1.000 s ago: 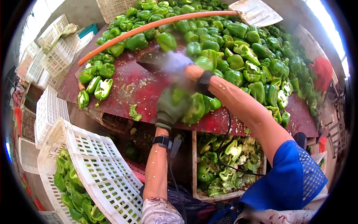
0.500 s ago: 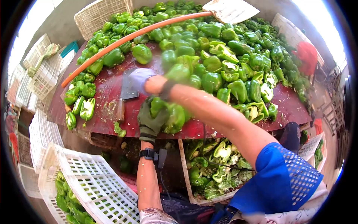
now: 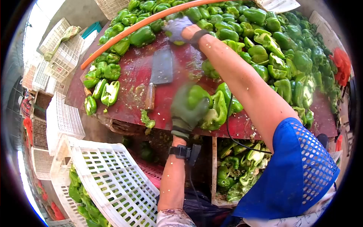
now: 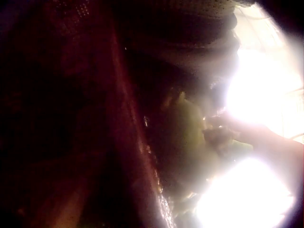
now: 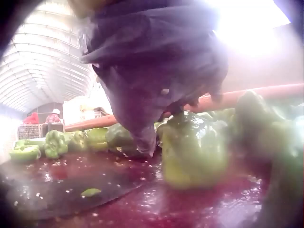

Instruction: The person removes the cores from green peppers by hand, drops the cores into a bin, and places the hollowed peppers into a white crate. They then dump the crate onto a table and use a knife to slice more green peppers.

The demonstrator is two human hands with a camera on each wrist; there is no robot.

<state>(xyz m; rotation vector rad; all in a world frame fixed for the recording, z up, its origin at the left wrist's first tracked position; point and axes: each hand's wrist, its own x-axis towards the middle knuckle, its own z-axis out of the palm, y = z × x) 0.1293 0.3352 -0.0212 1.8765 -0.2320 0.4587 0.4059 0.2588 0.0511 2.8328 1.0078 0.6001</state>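
My left hand [image 3: 189,108], in a dark green glove and blurred, grips a green pepper [image 3: 197,96] near the table's front edge. Cut pepper pieces [image 3: 216,111] lie just right of it. Farther back, my right hand [image 3: 177,29], in a lavender glove, grips a whole pepper [image 5: 194,154] from above; the right wrist view shows thumb and fingers at its top. Between the hands and to the left, a cleaver [image 3: 162,66] lies flat on the red table [image 3: 132,81], handle towards me. The left wrist view is dark, with a blurred pepper [image 4: 185,133].
Whole and cut peppers [image 3: 261,55] are heaped at the back and right. An orange pole [image 3: 143,23] crosses the heap. Halved peppers [image 3: 110,93] lie at the left. A white crate [image 3: 109,170] stands front left; a bin of pepper scraps [image 3: 214,170] is below the front edge.
My right hand has moved from over the cleaver's blade to the pepper behind it and taken hold. The cleaver stays on the table. My left hand still holds its pepper. The head view has shifted.
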